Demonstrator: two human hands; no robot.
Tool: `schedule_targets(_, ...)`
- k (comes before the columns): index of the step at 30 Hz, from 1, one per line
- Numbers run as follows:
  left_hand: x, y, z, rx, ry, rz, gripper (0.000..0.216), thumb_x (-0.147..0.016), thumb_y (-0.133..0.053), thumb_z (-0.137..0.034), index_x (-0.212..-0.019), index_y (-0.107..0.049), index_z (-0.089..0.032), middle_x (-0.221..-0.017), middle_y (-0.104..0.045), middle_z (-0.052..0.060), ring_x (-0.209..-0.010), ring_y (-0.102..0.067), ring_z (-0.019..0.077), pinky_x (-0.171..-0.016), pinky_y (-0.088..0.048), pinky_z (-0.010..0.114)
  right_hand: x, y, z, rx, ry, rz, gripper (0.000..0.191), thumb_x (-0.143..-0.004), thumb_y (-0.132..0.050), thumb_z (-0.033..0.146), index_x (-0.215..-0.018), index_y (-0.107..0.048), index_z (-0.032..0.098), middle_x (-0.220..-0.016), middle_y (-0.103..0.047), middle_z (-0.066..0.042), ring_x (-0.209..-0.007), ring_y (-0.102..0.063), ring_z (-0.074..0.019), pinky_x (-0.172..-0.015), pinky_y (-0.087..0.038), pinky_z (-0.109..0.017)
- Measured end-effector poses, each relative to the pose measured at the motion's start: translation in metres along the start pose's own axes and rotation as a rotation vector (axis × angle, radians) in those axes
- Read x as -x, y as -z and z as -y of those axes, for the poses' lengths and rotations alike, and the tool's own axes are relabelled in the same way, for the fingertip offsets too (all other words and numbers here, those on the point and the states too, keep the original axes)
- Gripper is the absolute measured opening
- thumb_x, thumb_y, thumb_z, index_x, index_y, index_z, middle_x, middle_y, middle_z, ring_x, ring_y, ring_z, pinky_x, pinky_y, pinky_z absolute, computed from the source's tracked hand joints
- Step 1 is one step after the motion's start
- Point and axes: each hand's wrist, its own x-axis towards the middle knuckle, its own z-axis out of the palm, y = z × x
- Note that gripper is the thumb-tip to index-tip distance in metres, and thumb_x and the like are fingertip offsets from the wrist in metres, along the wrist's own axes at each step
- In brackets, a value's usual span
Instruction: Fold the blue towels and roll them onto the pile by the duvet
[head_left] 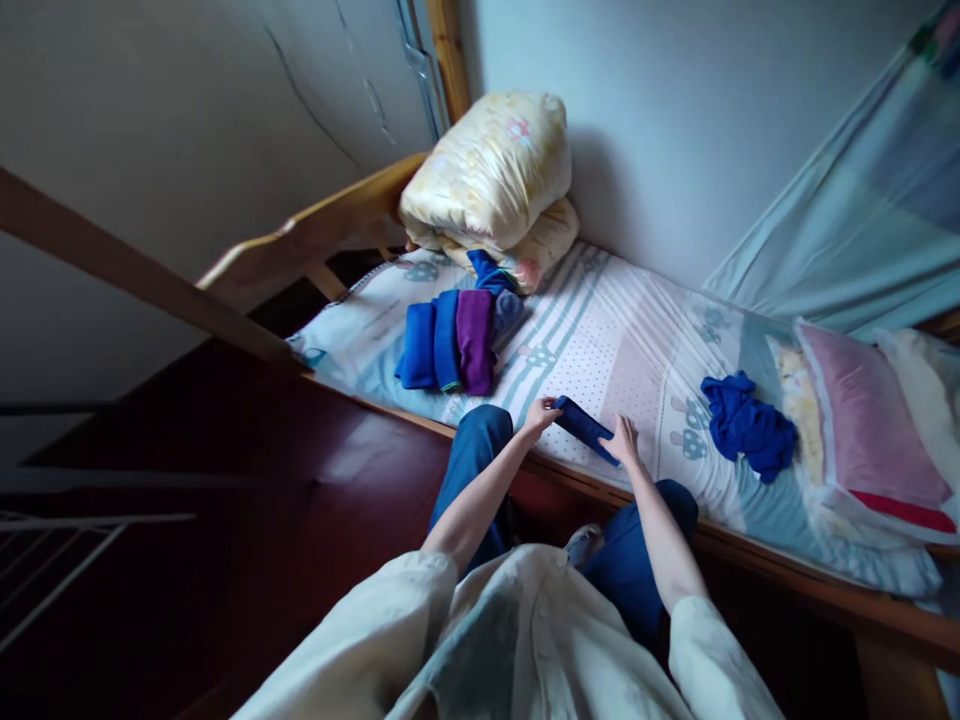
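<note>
Between my two hands, at the near edge of the bed, is a dark blue cloth point(585, 428) folded or rolled into a narrow strip. My left hand point(540, 415) grips its left end, and my right hand point(622, 440) has hold of the right end. Further left on the sheet lie a bright blue folded cloth point(419, 345), another blue folded cloth point(447, 340) and a purple folded cloth point(475, 340), side by side. Behind them are a loose blue cloth point(489, 270) and a greyish-blue bundle point(508, 308). To the right, a crumpled blue cloth point(750, 425) sits unfolded.
A folded cream quilt point(491, 170) is piled at the bed's far left corner, by the wooden headboard point(300, 225). Pink and cream pillows point(874, 420) lie at the right. A wooden rail point(810, 590) runs along the near side. Pale netting point(847, 210) hangs by the wall.
</note>
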Motion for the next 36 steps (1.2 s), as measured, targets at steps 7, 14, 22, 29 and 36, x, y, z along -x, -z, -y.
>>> schedule_targets(7,0.015,0.014,-0.055,-0.157,-0.531,0.019,0.035,-0.071,-0.07,-0.011,-0.105,-0.078,-0.018,-0.108,-0.076,0.007,-0.106,-0.069,0.0252,-0.099,-0.053,0.035,-0.036,0.027,0.116,-0.24,0.173,-0.09,0.077,-0.069,-0.081,0.033,-0.141,-0.054,0.024,-0.13,-0.07,-0.008,-0.12,-0.066,-0.0266,-0.099,-0.053,-0.036)
schedule_targets(14,0.012,0.082,-0.071,0.173,-0.641,0.066,0.05,-0.081,-0.074,-0.029,-0.128,-0.065,-0.015,-0.129,-0.069,0.016,-0.124,-0.062,0.0267,-0.102,-0.053,0.04,-0.048,0.044,0.203,-0.436,0.11,-0.19,0.036,-0.073,-0.075,0.036,-0.104,-0.067,0.021,-0.101,-0.079,-0.005,-0.093,-0.074,-0.0235,-0.083,-0.057,-0.029)
schedule_targets(22,-0.001,0.164,-0.013,0.301,-0.565,0.009,0.064,-0.073,-0.075,-0.029,-0.133,-0.059,-0.015,-0.14,-0.063,0.017,-0.135,-0.056,0.0289,-0.111,-0.046,0.043,-0.056,0.022,0.294,-0.684,0.199,-0.257,0.041,-0.066,-0.083,0.044,-0.094,-0.065,0.02,-0.098,-0.079,-0.007,-0.092,-0.074,-0.0239,-0.091,-0.059,-0.036)
schedule_targets(29,-0.01,0.174,0.027,0.064,-0.343,-0.293,0.051,-0.057,-0.083,-0.022,-0.105,-0.067,-0.011,-0.102,-0.076,0.011,-0.101,-0.069,0.031,-0.092,-0.055,0.039,-0.05,-0.016,0.352,-0.785,0.348,-0.164,0.044,-0.062,-0.088,0.045,-0.091,-0.064,0.021,-0.095,-0.078,-0.006,-0.09,-0.073,-0.0235,-0.093,-0.06,-0.039)
schedule_targets(36,-0.022,0.188,0.041,0.055,-0.243,-0.383,0.041,-0.06,-0.081,-0.027,-0.096,-0.068,-0.014,-0.09,-0.075,0.007,-0.093,-0.07,0.03,-0.085,-0.056,0.037,-0.056,-0.041,0.37,-0.79,0.321,-0.111,0.049,-0.057,-0.091,0.041,-0.094,-0.065,0.021,-0.095,-0.078,-0.006,-0.092,-0.073,-0.0246,-0.096,-0.059,-0.04)
